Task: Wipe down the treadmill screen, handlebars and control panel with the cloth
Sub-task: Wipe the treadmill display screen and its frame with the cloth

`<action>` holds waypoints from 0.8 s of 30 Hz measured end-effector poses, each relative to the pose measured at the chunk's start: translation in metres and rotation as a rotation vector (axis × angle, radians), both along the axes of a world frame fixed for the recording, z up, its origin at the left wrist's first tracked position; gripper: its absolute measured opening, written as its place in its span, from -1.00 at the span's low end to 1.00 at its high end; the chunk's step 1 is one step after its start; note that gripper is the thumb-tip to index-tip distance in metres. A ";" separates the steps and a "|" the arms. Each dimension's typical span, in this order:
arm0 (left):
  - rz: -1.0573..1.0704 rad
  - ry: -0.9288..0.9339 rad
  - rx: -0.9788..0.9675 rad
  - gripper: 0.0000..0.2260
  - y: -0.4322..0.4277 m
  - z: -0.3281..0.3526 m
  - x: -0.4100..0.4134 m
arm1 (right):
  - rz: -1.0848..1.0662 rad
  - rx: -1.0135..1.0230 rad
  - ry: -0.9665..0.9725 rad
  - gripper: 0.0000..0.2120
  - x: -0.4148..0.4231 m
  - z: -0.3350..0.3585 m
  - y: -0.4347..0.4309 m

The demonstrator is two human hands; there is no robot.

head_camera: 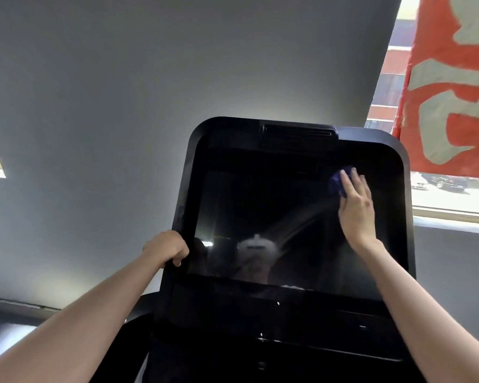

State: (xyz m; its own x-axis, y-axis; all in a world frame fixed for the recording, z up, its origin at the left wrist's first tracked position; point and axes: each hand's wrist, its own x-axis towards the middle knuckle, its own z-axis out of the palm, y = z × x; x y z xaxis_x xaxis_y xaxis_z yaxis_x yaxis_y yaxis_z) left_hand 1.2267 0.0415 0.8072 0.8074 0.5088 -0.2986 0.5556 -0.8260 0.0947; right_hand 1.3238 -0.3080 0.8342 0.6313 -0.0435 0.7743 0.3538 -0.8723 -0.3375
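Wiping of glossy black rectangular treadmill screen point(260, 217): crumpled blue cloth point(335, 181) pressed beneath flat right hand point(356, 208), well apart from left hand point(166, 248), clamped on black plastic console frame point(187, 172). Best done in overlapping passes toward left hand, pressure light and even.

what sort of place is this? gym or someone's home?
Likely a gym or fitness room, though a home setup can't be ruled out. Cues: a treadmill console with a large dark screen, plain grey walls, and a window with a red banner and parked cars outside.
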 end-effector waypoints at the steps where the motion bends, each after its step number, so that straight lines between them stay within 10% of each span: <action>1: 0.006 -0.005 0.002 -0.88 -0.001 -0.001 0.001 | -0.040 0.064 0.005 -0.50 0.000 0.002 0.002; 5: 0.002 0.013 0.019 -0.72 0.000 -0.008 0.006 | -0.050 0.157 -0.040 -0.44 -0.010 -0.010 0.041; 16: -0.021 0.020 0.073 -0.88 -0.004 -0.008 -0.004 | 0.396 -0.645 -0.093 -0.38 -0.056 -0.072 0.086; 24: -0.041 -0.098 0.062 -0.82 0.005 -0.020 -0.006 | -0.075 -0.097 0.050 -0.36 -0.009 0.000 -0.020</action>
